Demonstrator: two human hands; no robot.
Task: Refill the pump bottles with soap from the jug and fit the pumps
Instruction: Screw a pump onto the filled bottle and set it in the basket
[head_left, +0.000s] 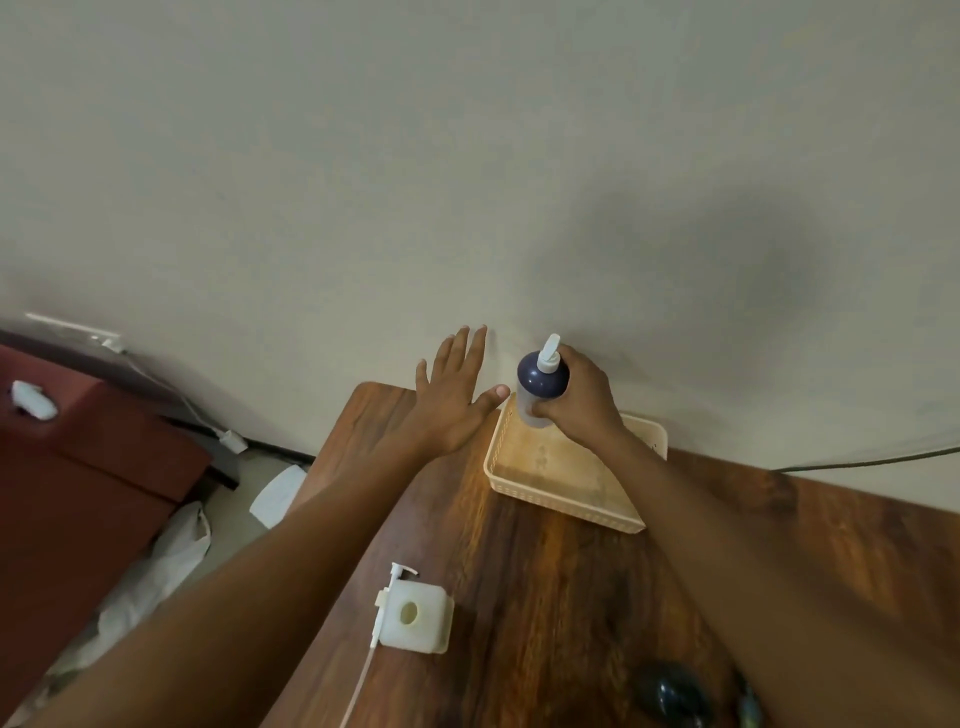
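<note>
Dark pump bottle clamped in right hand, likely for setting into basket below grip | left hand splayed, empty, beside it

A basket sits on the bench at its far edge against the wall. A pump bottle stands over the basket's far left corner. Nearer and to the left lies a square bottle, with a loose pump touching its left side.
</note>
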